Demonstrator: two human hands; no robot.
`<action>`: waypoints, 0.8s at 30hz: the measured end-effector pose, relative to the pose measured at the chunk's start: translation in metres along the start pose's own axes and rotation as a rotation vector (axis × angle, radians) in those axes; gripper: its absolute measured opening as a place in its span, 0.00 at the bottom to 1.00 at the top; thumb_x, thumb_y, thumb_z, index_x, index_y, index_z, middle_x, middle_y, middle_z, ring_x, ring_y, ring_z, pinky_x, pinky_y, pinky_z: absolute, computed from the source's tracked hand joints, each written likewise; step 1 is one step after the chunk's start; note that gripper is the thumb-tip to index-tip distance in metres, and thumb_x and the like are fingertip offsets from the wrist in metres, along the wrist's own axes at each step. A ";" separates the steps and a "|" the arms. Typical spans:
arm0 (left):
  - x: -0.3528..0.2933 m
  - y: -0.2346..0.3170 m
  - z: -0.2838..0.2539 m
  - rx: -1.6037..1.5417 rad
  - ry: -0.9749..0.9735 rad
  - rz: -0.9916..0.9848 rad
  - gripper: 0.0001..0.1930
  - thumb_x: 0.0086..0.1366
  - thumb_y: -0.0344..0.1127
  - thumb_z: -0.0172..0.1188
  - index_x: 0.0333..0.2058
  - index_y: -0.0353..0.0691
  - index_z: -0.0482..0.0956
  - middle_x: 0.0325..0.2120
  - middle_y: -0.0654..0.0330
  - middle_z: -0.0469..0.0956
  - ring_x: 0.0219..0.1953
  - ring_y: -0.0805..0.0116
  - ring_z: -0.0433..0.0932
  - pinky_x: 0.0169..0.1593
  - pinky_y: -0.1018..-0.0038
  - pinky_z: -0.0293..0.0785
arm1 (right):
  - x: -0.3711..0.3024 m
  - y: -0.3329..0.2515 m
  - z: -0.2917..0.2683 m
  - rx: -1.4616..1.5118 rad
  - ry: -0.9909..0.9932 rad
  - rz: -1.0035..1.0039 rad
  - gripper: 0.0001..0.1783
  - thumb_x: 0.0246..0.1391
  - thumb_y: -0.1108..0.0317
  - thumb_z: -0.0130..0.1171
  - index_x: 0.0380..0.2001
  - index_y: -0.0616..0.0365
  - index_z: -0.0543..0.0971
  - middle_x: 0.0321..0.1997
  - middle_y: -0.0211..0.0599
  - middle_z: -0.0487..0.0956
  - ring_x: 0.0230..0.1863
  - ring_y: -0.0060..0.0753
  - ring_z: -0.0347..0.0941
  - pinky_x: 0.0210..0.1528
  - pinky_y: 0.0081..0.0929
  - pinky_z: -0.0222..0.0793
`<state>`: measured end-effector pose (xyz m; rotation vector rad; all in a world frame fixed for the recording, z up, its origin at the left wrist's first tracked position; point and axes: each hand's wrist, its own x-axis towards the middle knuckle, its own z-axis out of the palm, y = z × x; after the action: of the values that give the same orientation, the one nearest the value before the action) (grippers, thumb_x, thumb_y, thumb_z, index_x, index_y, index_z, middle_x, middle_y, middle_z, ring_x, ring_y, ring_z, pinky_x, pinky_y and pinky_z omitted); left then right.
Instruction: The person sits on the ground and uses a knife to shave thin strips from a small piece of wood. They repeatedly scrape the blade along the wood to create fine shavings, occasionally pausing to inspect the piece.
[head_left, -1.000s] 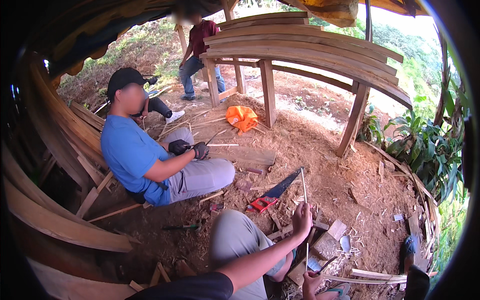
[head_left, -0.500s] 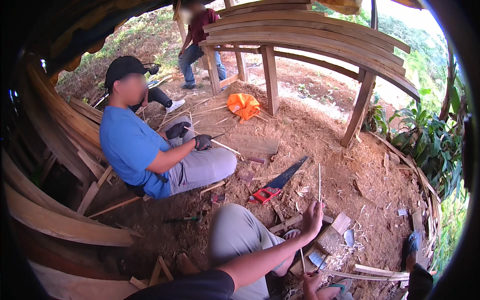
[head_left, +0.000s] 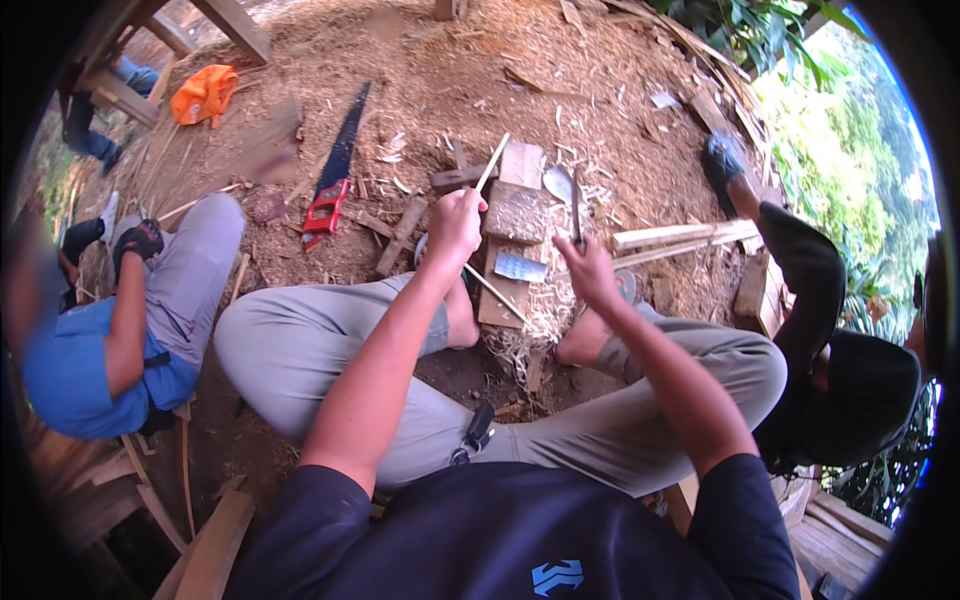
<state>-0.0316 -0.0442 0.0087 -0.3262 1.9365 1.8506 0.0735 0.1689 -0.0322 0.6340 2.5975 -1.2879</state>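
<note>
My left hand point(head_left: 455, 224) is closed around a thin pale wooden stick point(head_left: 492, 165). One end rises above the fist; the lower part slants down toward the wooden blocks between my feet. To its right, my right hand point(head_left: 588, 268) grips a knife point(head_left: 576, 208) with its dark blade pointing up, apart from the stick. Between the hands lie a wooden block point(head_left: 516, 212) and a small pale printed piece point(head_left: 520, 267) on the wood below it. Curled shavings point(head_left: 547, 310) are heaped beside my right foot.
A red-handled handsaw point(head_left: 340, 165) lies on the shavings-covered ground at left, near an orange bag point(head_left: 204, 95). A person in blue point(head_left: 80, 360) sits at left; another in dark clothes point(head_left: 815, 290) is close at right. Wooden strips point(head_left: 685, 238) lie right of my hand.
My view has tilted down and swung right, bringing both forearms into sight. The knife, formerly low by the stick's lower end, now points up away from it. The stick stays in my left hand.
</note>
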 end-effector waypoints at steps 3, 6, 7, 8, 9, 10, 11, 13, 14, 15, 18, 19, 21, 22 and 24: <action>-0.019 0.000 0.005 0.133 -0.187 -0.082 0.13 0.66 0.39 0.47 0.32 0.33 0.73 0.14 0.68 0.63 0.09 0.75 0.64 0.14 0.76 0.58 | -0.007 -0.044 -0.058 -0.173 -0.136 -0.009 0.32 0.68 0.45 0.39 0.35 0.69 0.72 0.32 0.54 0.77 0.32 0.48 0.76 0.38 0.48 0.68; -0.025 -0.015 0.018 0.178 -0.276 -0.129 0.14 0.67 0.36 0.45 0.35 0.29 0.73 0.13 0.65 0.66 0.09 0.73 0.64 0.14 0.75 0.60 | -0.017 -0.032 -0.074 -0.468 -0.053 -0.397 0.18 0.67 0.59 0.41 0.37 0.65 0.73 0.31 0.54 0.76 0.36 0.56 0.76 0.40 0.49 0.72; -0.027 -0.021 0.018 0.200 -0.286 -0.129 0.14 0.67 0.36 0.45 0.36 0.28 0.73 0.13 0.64 0.66 0.09 0.73 0.64 0.14 0.75 0.61 | -0.014 -0.013 -0.064 -0.629 -0.033 -0.531 0.13 0.64 0.66 0.42 0.37 0.63 0.74 0.31 0.54 0.77 0.36 0.57 0.77 0.37 0.48 0.74; -0.029 -0.024 0.018 0.227 -0.300 -0.128 0.15 0.67 0.36 0.44 0.36 0.28 0.73 0.13 0.64 0.66 0.09 0.73 0.64 0.14 0.75 0.61 | -0.015 -0.008 -0.058 -0.656 -0.101 -0.496 0.12 0.63 0.67 0.42 0.37 0.63 0.74 0.31 0.54 0.77 0.35 0.57 0.77 0.36 0.48 0.74; -0.031 -0.028 0.018 0.252 -0.313 -0.127 0.15 0.67 0.35 0.44 0.36 0.27 0.73 0.12 0.63 0.66 0.08 0.73 0.64 0.14 0.74 0.61 | -0.016 -0.004 -0.051 -0.681 -0.170 -0.461 0.12 0.63 0.68 0.43 0.37 0.63 0.74 0.31 0.53 0.77 0.34 0.57 0.77 0.36 0.49 0.74; -0.032 -0.031 0.019 0.275 -0.314 -0.151 0.15 0.68 0.35 0.43 0.37 0.27 0.73 0.12 0.63 0.66 0.09 0.73 0.64 0.14 0.75 0.61 | -0.018 0.000 -0.044 -0.705 -0.240 -0.427 0.11 0.62 0.69 0.43 0.37 0.63 0.74 0.30 0.53 0.77 0.33 0.57 0.77 0.35 0.49 0.75; -0.033 -0.030 0.020 0.301 -0.314 -0.170 0.15 0.68 0.35 0.43 0.37 0.27 0.73 0.12 0.63 0.66 0.09 0.73 0.64 0.14 0.75 0.61 | -0.023 0.004 -0.037 -0.755 -0.196 -0.523 0.09 0.60 0.70 0.46 0.36 0.65 0.73 0.29 0.52 0.77 0.29 0.55 0.77 0.31 0.48 0.75; -0.028 -0.038 0.018 0.286 -0.331 -0.200 0.16 0.65 0.36 0.46 0.36 0.25 0.75 0.15 0.58 0.73 0.10 0.70 0.71 0.15 0.73 0.68 | -0.031 0.010 -0.022 -0.743 -0.130 -0.618 0.10 0.61 0.69 0.46 0.34 0.65 0.74 0.27 0.49 0.76 0.28 0.52 0.77 0.30 0.45 0.75; -0.026 -0.039 0.019 0.280 -0.333 -0.210 0.16 0.65 0.36 0.46 0.36 0.25 0.74 0.15 0.58 0.73 0.10 0.70 0.70 0.15 0.73 0.68 | -0.033 0.010 -0.017 -0.741 -0.096 -0.670 0.11 0.62 0.68 0.46 0.33 0.65 0.74 0.26 0.47 0.76 0.27 0.51 0.77 0.30 0.44 0.75; -0.025 -0.040 0.021 0.274 -0.335 -0.219 0.16 0.66 0.36 0.45 0.37 0.25 0.74 0.14 0.58 0.73 0.10 0.70 0.70 0.15 0.73 0.67 | -0.034 0.010 -0.012 -0.738 -0.062 -0.721 0.12 0.62 0.68 0.46 0.32 0.64 0.75 0.25 0.46 0.76 0.27 0.49 0.77 0.29 0.43 0.75; -0.023 -0.039 0.029 0.268 -0.339 -0.266 0.16 0.66 0.37 0.43 0.37 0.27 0.72 0.13 0.60 0.69 0.09 0.70 0.67 0.15 0.73 0.64 | -0.035 0.011 -0.002 -0.704 -0.079 -0.667 0.14 0.64 0.66 0.46 0.30 0.63 0.75 0.24 0.44 0.76 0.26 0.48 0.77 0.27 0.42 0.75; -0.025 -0.039 0.031 0.273 -0.332 -0.285 0.15 0.67 0.37 0.43 0.37 0.29 0.71 0.11 0.62 0.66 0.09 0.71 0.65 0.14 0.74 0.61 | -0.035 0.012 -0.001 -0.707 -0.102 -0.650 0.12 0.63 0.67 0.46 0.33 0.64 0.75 0.25 0.44 0.75 0.26 0.48 0.77 0.28 0.42 0.74; -0.027 -0.040 0.035 0.301 -0.313 -0.295 0.13 0.67 0.37 0.42 0.37 0.31 0.70 0.10 0.64 0.64 0.08 0.71 0.63 0.13 0.74 0.59 | -0.034 0.011 -0.001 -0.713 -0.148 -0.620 0.10 0.61 0.69 0.48 0.38 0.65 0.75 0.26 0.44 0.74 0.26 0.47 0.76 0.28 0.41 0.73; -0.026 -0.043 0.036 0.324 -0.303 -0.289 0.14 0.68 0.37 0.43 0.37 0.31 0.70 0.10 0.64 0.63 0.08 0.71 0.63 0.13 0.74 0.59 | -0.034 0.011 -0.001 -0.716 -0.171 -0.605 0.10 0.60 0.71 0.49 0.40 0.65 0.74 0.27 0.43 0.74 0.26 0.46 0.76 0.28 0.41 0.72; -0.024 -0.048 0.036 0.316 -0.286 -0.267 0.14 0.69 0.38 0.43 0.37 0.31 0.70 0.10 0.64 0.63 0.08 0.71 0.64 0.13 0.74 0.59 | -0.033 0.008 -0.004 -0.724 -0.180 -0.613 0.10 0.60 0.70 0.49 0.39 0.65 0.74 0.27 0.43 0.74 0.26 0.46 0.76 0.27 0.40 0.72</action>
<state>0.0171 -0.0157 -0.0227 -0.1947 1.8456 1.3202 0.1069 0.1665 -0.0239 -0.4022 2.8929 -0.3643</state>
